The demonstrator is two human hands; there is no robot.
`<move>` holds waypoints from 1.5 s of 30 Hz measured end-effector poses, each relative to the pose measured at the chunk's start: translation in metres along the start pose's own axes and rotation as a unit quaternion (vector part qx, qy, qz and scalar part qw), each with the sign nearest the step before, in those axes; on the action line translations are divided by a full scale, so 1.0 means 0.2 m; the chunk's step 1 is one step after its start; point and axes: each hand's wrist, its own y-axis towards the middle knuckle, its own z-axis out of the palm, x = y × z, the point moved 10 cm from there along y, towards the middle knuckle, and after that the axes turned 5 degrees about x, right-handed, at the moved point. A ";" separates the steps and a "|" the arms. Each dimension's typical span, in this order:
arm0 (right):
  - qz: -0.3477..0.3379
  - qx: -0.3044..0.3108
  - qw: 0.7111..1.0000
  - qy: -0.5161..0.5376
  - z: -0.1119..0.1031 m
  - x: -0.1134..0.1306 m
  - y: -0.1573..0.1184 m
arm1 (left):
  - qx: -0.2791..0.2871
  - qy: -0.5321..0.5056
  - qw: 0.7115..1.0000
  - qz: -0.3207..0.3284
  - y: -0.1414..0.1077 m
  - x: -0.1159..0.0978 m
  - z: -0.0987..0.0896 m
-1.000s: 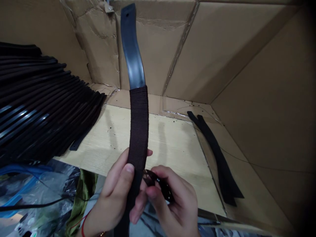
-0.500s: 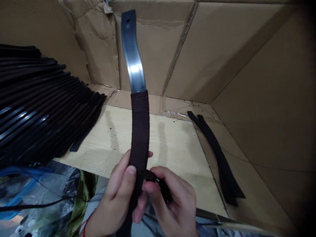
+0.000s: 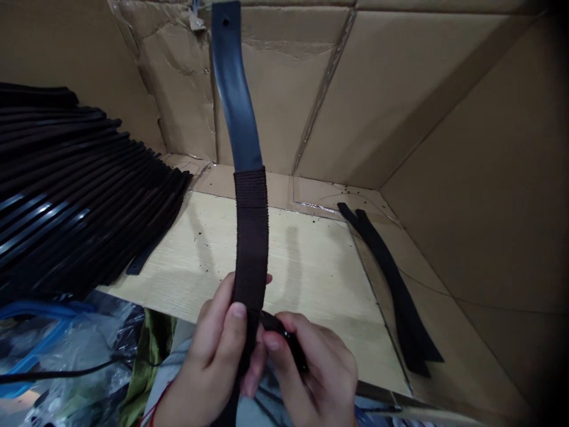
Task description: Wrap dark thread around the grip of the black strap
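A dark strap (image 3: pixel 251 237) stands nearly upright before me, its middle covered in ribbed brown webbing. The smooth blue-black top end (image 3: pixel 236 89) has a small hole. My left hand (image 3: pixel 208 356) is closed round the strap below the middle, thumb pressed on its front. Between the thumb and fingers of my right hand (image 3: pixel 311 362) is a small shiny black tool (image 3: pixel 291 347), its tip at the strap's right edge by the lower end of the webbing. Fingers hide most of this tool, so its exact kind does not show.
Many similar dark straps (image 3: pixel 89 201) lie stacked at the left. Two black strips (image 3: pixel 391 279) rest on the right of the pale board (image 3: pixel 311 273). Cardboard walls (image 3: pixel 284 89) enclose the back and right. A blue-rimmed container and clear plastic bags (image 3: pixel 84 356) are at lower left.
The strap's top end has shifted slightly up and left, and the bright glare on it has faded. My right hand has moved a little down and right, still holding the black tool.
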 end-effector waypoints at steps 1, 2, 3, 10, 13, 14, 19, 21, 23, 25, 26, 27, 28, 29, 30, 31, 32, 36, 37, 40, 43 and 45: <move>0.005 0.001 1.000 -0.017 0.00 0.00 -0.01 | 0.000 0.008 1.000 -0.002 0.00 0.00 0.00; 0.012 0.001 0.999 -0.040 0.01 -0.01 -0.02 | 0.002 0.014 1.000 -0.001 0.00 0.00 0.01; 0.019 0.000 0.998 -0.064 0.01 -0.01 -0.03 | 0.003 0.016 1.000 0.003 0.00 0.00 0.01; 0.018 -0.147 0.972 -0.184 -0.23 -0.05 -0.18 | -0.117 -0.043 0.983 0.136 0.02 -0.12 -0.08; 0.074 -0.140 0.981 -0.112 -0.29 -0.14 -0.18 | -0.114 -0.060 0.981 0.148 0.02 -0.13 -0.10; 0.088 -0.126 0.985 -0.078 -0.28 -0.16 -0.17 | -0.095 -0.061 0.985 0.130 0.02 -0.12 -0.08; 0.126 -0.085 0.986 0.070 -0.13 -0.13 -0.10 | -0.036 -0.043 0.997 0.051 0.03 -0.06 0.00; 0.118 -0.072 0.981 0.138 -0.06 -0.09 -0.06 | -0.053 -0.025 0.998 0.034 0.02 -0.05 0.00; 0.094 -0.068 0.978 0.174 -0.03 -0.05 -0.03 | -0.081 -0.002 0.996 0.027 0.01 -0.06 -0.01; 0.079 -0.077 0.981 0.160 -0.03 -0.03 -0.02 | -0.097 0.028 0.995 0.021 -0.01 -0.06 -0.02; 0.073 -0.080 0.984 0.144 -0.04 -0.03 -0.01 | -0.098 0.039 0.994 0.018 -0.01 -0.06 -0.02; 0.068 -0.082 0.986 0.129 -0.04 -0.02 -0.01 | -0.097 0.046 0.994 0.016 -0.01 -0.05 -0.02; 0.063 -0.080 0.988 0.119 -0.04 -0.02 -0.01 | -0.095 0.049 0.994 0.015 -0.02 -0.05 -0.02; 0.059 -0.077 0.989 0.114 -0.04 -0.02 -0.01 | -0.095 0.050 0.994 0.015 -0.02 -0.05 -0.02; 0.056 -0.075 0.989 0.112 -0.04 -0.02 -0.01 | -0.096 0.049 0.994 0.014 -0.02 -0.04 -0.02; 0.054 -0.074 0.990 0.112 -0.04 -0.02 -0.02 | -0.098 0.049 0.994 0.013 -0.02 -0.04 -0.02; 0.052 -0.074 0.990 0.110 -0.04 -0.02 -0.02 | -0.099 0.049 0.994 0.011 -0.02 -0.04 -0.02; 0.040 -0.069 0.994 0.081 -0.04 0.00 -0.01 | -0.086 0.045 0.995 0.008 -0.01 -0.03 -0.01; 0.041 -0.068 0.994 0.079 -0.04 0.00 0.00 | -0.086 0.047 0.995 0.010 -0.01 -0.04 -0.01; 0.053 -0.079 0.991 0.097 -0.05 -0.01 -0.01 | -0.080 0.049 0.995 0.021 -0.01 -0.04 -0.01; 0.075 -0.095 0.987 0.103 -0.05 -0.03 -0.03 | -0.066 0.057 0.995 0.049 0.00 -0.03 -0.01; 0.083 -0.114 0.986 0.089 -0.06 -0.03 -0.04 | -0.064 0.068 0.993 0.067 0.00 -0.02 -0.02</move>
